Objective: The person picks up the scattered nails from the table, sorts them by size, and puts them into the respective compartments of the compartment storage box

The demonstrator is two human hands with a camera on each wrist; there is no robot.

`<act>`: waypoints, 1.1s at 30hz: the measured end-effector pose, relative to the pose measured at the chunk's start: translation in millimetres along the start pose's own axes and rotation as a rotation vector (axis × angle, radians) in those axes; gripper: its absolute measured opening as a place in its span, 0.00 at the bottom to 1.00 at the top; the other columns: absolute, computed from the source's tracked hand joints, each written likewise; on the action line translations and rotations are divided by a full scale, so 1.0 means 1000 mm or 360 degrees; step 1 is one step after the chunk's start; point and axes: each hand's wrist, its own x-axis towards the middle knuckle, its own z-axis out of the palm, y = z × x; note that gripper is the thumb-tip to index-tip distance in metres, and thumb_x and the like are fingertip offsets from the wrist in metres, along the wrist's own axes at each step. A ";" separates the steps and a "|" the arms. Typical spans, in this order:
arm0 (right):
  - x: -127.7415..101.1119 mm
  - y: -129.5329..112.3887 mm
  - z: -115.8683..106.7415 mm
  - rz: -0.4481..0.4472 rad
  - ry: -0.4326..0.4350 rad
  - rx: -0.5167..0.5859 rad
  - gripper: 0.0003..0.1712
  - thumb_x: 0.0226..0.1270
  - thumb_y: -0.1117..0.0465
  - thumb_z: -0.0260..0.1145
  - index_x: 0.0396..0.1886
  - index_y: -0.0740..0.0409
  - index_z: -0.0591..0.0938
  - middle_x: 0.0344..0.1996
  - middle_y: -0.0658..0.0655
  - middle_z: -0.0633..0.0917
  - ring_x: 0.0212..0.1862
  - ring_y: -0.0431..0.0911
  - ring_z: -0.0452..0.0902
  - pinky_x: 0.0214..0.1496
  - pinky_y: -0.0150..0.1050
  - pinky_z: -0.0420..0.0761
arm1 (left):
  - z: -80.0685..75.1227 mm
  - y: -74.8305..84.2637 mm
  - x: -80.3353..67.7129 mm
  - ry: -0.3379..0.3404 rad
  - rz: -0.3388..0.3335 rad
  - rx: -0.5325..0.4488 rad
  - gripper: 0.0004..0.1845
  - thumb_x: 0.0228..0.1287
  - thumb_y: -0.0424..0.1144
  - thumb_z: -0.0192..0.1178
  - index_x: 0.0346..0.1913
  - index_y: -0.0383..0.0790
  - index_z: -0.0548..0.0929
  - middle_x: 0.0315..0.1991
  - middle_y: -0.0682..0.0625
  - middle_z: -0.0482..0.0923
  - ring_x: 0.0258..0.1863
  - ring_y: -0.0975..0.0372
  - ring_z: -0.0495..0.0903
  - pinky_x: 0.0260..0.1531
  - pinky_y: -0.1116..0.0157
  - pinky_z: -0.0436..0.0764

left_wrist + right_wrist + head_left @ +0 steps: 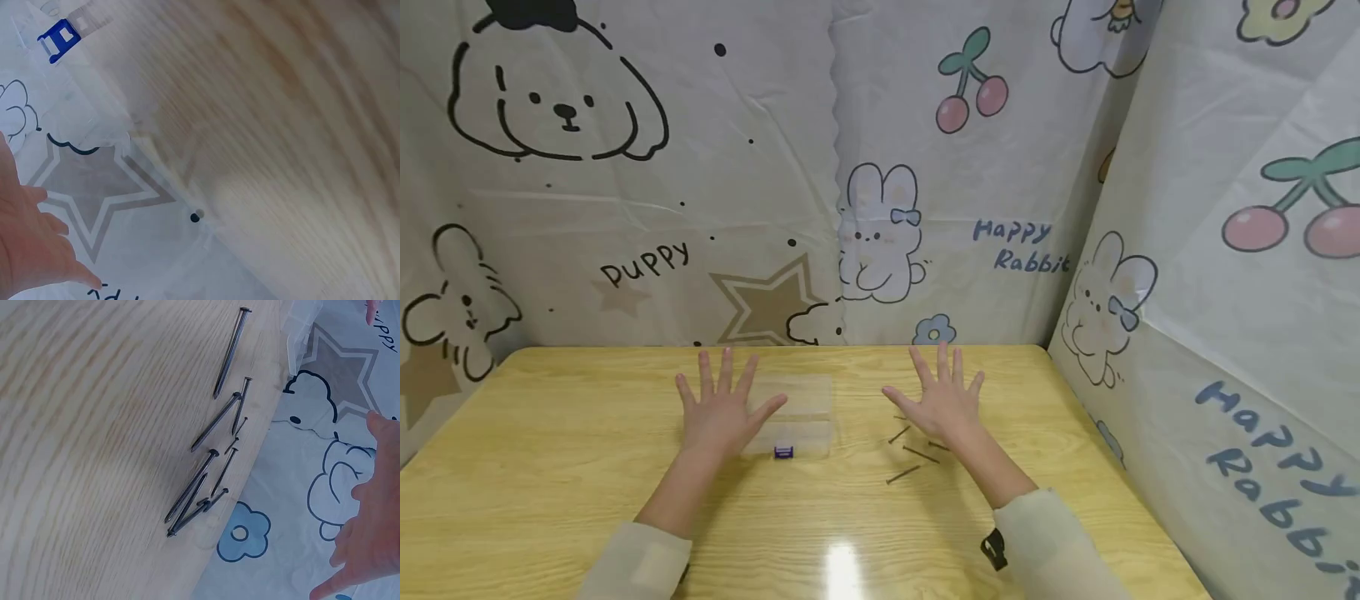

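Left hand: fingers straight and spread, palm down, holding nothing. It hovers over or rests at the left end of a clear plastic box; whether it touches the box cannot be told. The thumb points right across the box's near half.

Right hand: fingers likewise straight and spread, palm down, grasping nothing. It lies over the far part of a scatter of nails; contact with them cannot be told.

Box: clear, low, oblong, lying on the table just right of the left hand, between the two hands. It shows a far part and a near part, with a blue clasp on the near edge. The left wrist view shows the clasp against the clear plastic. No contents can be made out inside; the plastic is too faint to judge its compartments.

Nails: dark, loose on the bare table, outside the box, right of it. The head view shows some near the right hand's heel and one lying nearer, apart from the rest. The right wrist view shows the nails in a rough line, several crossing or touching at one end, close to the table's far edge.

Surroundings: a printed cloth with cartoon animals, cherries and stars hangs behind and to the right of the table.
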 end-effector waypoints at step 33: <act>0.002 0.062 0.005 -0.0062 -0.0091 0.0486 0.19 0.63 0.54 0.64 0.45 0.64 0.82 0.39 0.61 0.84 0.42 0.53 0.79 0.45 0.49 0.77 | -0.007 -0.058 -0.006 -0.0517 0.0062 -0.0909 0.42 0.61 0.57 0.58 0.67 0.29 0.60 0.61 0.28 0.65 0.56 0.37 0.70 0.49 0.47 0.74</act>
